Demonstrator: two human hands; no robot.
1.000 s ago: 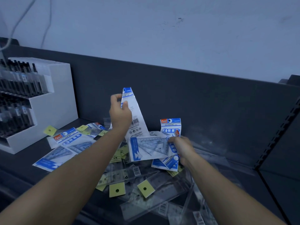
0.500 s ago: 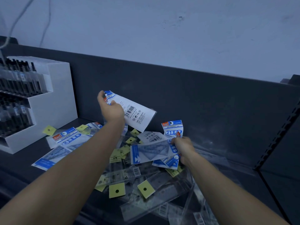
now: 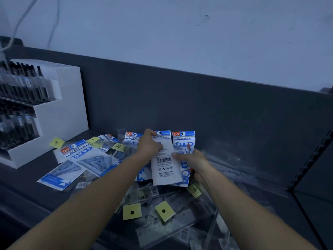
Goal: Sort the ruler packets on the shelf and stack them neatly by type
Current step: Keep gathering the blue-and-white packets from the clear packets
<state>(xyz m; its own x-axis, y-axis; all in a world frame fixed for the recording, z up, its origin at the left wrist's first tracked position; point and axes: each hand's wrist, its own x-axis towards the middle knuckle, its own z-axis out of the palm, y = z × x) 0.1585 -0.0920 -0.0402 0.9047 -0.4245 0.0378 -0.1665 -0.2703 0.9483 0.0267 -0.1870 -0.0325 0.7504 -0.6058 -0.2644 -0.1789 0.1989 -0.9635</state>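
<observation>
Blue-and-white "Geometric" ruler packets lie scattered on a dark shelf (image 3: 27, 179). My left hand (image 3: 148, 146) grips one packet (image 3: 164, 166) by its top left, its white barcode back facing me. My right hand (image 3: 193, 163) holds a small stack of the same blue packets (image 3: 182, 141) and its thumb presses the white packet's right edge against that stack. More blue packets (image 3: 86, 157) lie flat to the left. Clear ruler sleeves (image 3: 162, 226) with yellow hang tabs are heaped in front, under my arms.
A white stepped display box (image 3: 59, 112) of dark pens stands at the left on the shelf. A dark back panel (image 3: 207, 109) rises behind the pile and a dark divider (image 3: 311, 170) closes the right side. A loose yellow tab (image 3: 57, 142) lies near the box.
My left hand has swung its packet down and to the right, from raised above the pile onto the stack in my right hand. The right hand has turned its stack upright.
</observation>
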